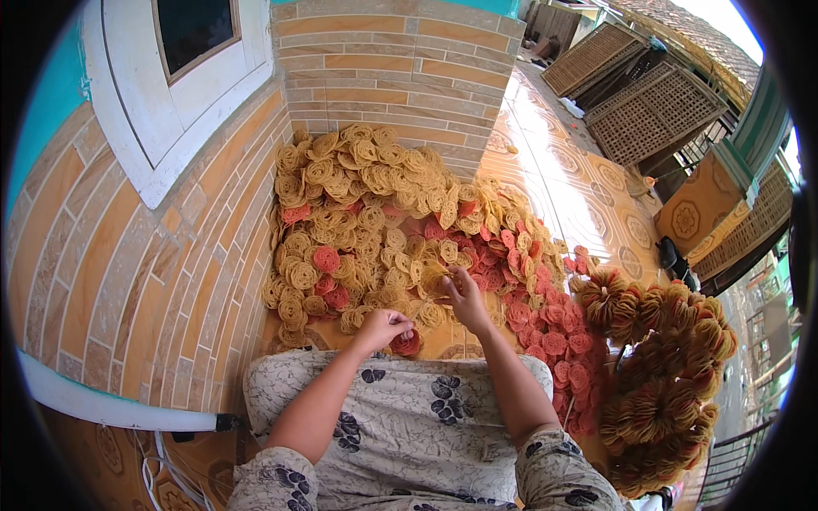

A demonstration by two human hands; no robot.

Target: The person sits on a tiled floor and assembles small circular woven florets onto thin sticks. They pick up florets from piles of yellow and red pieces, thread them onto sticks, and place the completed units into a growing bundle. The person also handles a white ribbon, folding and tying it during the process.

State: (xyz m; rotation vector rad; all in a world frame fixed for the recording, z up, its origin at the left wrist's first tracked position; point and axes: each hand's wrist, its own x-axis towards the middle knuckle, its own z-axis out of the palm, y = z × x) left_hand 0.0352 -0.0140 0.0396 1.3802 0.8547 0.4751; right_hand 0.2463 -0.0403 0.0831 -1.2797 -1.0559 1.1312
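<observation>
A large heap of round, lacy yellow discs (375, 175), like dried noodle nests, lies on the floor in front of me. Pinched between the fingers of my right hand (466, 302) is a yellow lacy disc (433, 276), just above the heap's near edge. My left hand (383, 330) is closed over my lap's far edge, thumb against fingertips; what it grips is too small to make out. Right beside those fingertips is a red lacy disc (409, 344), and whether they touch it I cannot tell. More red discs (555, 342) spread along the heap's right side.
Thick bunches of discs packed edge to edge (656, 375) stand at my right. A brick-patterned wall (170, 281) with a white-framed window (192, 77) rises on the left. A white pole (128, 404) juts in at lower left. Woven racks (656, 111) lean at the far right.
</observation>
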